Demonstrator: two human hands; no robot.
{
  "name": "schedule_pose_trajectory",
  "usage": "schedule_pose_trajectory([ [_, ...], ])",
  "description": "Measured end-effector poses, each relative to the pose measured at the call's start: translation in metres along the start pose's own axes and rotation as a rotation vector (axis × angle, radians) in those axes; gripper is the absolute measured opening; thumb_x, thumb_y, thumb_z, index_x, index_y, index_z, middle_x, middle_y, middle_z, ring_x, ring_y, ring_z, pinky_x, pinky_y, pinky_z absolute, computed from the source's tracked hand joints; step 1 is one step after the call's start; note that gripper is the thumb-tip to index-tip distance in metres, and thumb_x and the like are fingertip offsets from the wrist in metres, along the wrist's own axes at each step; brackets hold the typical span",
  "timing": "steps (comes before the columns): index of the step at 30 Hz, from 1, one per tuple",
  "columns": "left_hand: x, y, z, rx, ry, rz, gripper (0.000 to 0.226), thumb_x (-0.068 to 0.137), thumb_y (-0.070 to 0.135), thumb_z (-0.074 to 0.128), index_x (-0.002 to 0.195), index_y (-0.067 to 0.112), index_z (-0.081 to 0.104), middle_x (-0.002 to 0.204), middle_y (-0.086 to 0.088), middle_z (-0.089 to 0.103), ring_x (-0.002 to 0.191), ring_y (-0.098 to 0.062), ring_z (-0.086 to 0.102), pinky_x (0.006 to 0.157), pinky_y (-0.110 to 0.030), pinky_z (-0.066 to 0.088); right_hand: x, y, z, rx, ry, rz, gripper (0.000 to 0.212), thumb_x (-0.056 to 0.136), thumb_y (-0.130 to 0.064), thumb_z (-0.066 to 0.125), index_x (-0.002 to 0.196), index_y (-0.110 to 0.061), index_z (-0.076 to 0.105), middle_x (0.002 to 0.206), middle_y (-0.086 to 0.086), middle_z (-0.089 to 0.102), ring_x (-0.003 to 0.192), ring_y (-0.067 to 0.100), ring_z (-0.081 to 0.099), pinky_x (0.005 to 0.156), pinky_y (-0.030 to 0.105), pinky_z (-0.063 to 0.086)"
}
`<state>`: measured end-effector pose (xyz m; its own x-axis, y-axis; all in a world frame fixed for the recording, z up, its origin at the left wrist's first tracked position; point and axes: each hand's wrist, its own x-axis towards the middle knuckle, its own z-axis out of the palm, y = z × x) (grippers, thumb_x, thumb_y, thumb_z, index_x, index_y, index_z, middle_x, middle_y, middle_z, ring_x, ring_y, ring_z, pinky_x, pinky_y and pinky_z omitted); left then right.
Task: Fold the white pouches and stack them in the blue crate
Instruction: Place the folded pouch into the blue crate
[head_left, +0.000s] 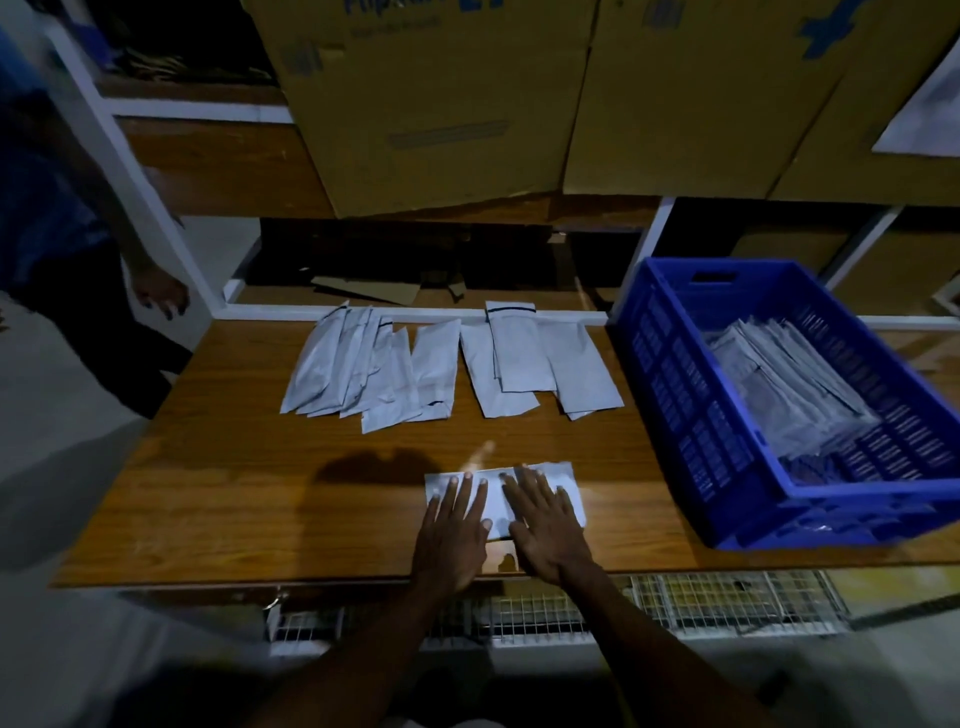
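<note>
At far left we see a bystander's hand (158, 296) hanging by the wooden worktop (218, 467); loose white pouches (415, 364) lie spread at its back. Near front edge, our left hand (452, 530) & right hand (545, 525) press one pouch (496, 501) flat, fingers straight, gripping nothing. Blue crate (691, 395) w/ stacked pouches (789, 395) sits on the right.

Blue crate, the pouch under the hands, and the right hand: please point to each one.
blue crate (670, 374), head view, on its left wall.
pouch under the hands (493, 499), head view, on the bare strip between the hands.
right hand (545, 525), head view, on its back.
</note>
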<state>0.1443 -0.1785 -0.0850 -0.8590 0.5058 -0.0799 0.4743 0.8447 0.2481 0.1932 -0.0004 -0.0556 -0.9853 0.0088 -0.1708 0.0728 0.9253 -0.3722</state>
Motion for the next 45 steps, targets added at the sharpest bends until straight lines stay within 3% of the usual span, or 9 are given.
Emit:
schedule_pose_trajectory([
  [6,0.001,0.005,0.004,0.033,0.028,-0.038,0.067,0.102,0.039,0.030,0.160,0.020,0.002,0.166,-0.001,-0.003,0.154,-0.019,-0.003,0.124,-0.041,0.002,0.003,0.005,0.006,-0.048,-0.013,0.060,0.063,0.101,-0.057,0.003,0.156,-0.032,-0.015,0.161,-0.008,-0.025,0.148,0.015,-0.026,0.122,0.043,-0.010],
  [13,0.002,0.004,0.011,0.001,0.025,-0.063,0.064,0.102,0.049,0.023,0.159,0.022,0.016,0.164,0.003,0.006,0.153,-0.016,0.005,0.121,-0.040,0.004,0.000,0.012,0.015,-0.096,-0.038,0.081,0.063,0.102,-0.053,0.005,0.157,-0.029,-0.016,0.160,-0.004,-0.029,0.148,0.017,-0.027,0.122,0.042,-0.012],
  [18,0.003,0.005,0.014,0.015,0.042,-0.063,0.064,0.099,0.045,0.029,0.156,0.017,0.028,0.162,-0.004,0.024,0.151,-0.021,0.021,0.119,-0.042,0.013,0.002,0.012,0.017,-0.119,-0.035,0.092,0.063,0.103,-0.052,0.008,0.157,-0.028,-0.014,0.161,-0.002,-0.028,0.148,0.018,-0.027,0.120,0.040,-0.015],
  [24,0.005,0.007,0.012,0.016,0.030,-0.072,0.065,0.099,0.044,0.034,0.157,0.016,0.026,0.163,-0.007,0.024,0.150,-0.024,0.024,0.121,-0.044,0.017,0.005,0.014,0.017,-0.123,-0.069,0.089,0.064,0.102,-0.052,0.005,0.157,-0.026,-0.017,0.159,-0.001,-0.031,0.147,0.019,-0.030,0.121,0.044,-0.013],
  [32,0.006,0.010,0.007,0.022,0.010,-0.081,0.067,0.101,0.044,0.038,0.159,0.016,0.019,0.164,-0.007,0.019,0.152,-0.024,0.019,0.120,-0.043,0.009,0.006,0.013,0.012,-0.108,-0.108,0.084,0.065,0.103,-0.052,0.006,0.156,-0.023,-0.017,0.158,0.002,-0.033,0.147,0.021,-0.029,0.120,0.044,-0.014],
  [36,0.007,0.011,0.001,-0.025,-0.002,-0.083,0.066,0.104,0.045,0.032,0.160,0.017,0.010,0.166,-0.005,0.010,0.154,-0.022,0.008,0.122,-0.041,0.003,0.006,0.013,0.006,-0.073,-0.115,0.077,0.063,0.105,-0.051,0.008,0.159,-0.023,-0.009,0.161,0.002,-0.024,0.150,0.021,-0.021,0.122,0.045,-0.008],
  [41,0.016,0.009,-0.023,-0.065,-0.004,-0.053,0.054,0.107,0.035,0.033,0.157,0.016,0.025,0.163,-0.003,0.025,0.150,-0.019,0.021,0.120,-0.039,0.019,0.013,0.007,-0.026,-0.039,-0.024,0.065,0.064,0.100,-0.049,0.017,0.153,-0.019,0.035,0.161,0.011,0.027,0.146,0.031,0.028,0.115,0.043,0.031],
  [43,0.022,0.006,-0.032,-0.039,-0.031,-0.047,0.053,0.105,0.034,0.041,0.155,0.020,0.030,0.162,-0.001,0.029,0.146,-0.019,0.029,0.117,-0.038,0.025,0.021,0.009,-0.035,-0.121,-0.043,0.055,0.056,0.101,-0.042,0.033,0.153,-0.023,0.033,0.162,0.008,0.026,0.144,0.033,0.028,0.111,0.044,0.034],
  [45,0.026,0.003,-0.038,-0.071,-0.032,-0.052,0.064,0.098,0.038,0.056,0.155,0.027,0.028,0.160,0.000,0.029,0.143,-0.023,0.031,0.117,-0.041,0.026,0.028,0.011,-0.038,-0.166,-0.107,0.057,0.062,0.098,-0.035,0.047,0.156,-0.027,0.024,0.164,0.004,0.016,0.148,0.033,0.016,0.115,0.051,0.026],
])
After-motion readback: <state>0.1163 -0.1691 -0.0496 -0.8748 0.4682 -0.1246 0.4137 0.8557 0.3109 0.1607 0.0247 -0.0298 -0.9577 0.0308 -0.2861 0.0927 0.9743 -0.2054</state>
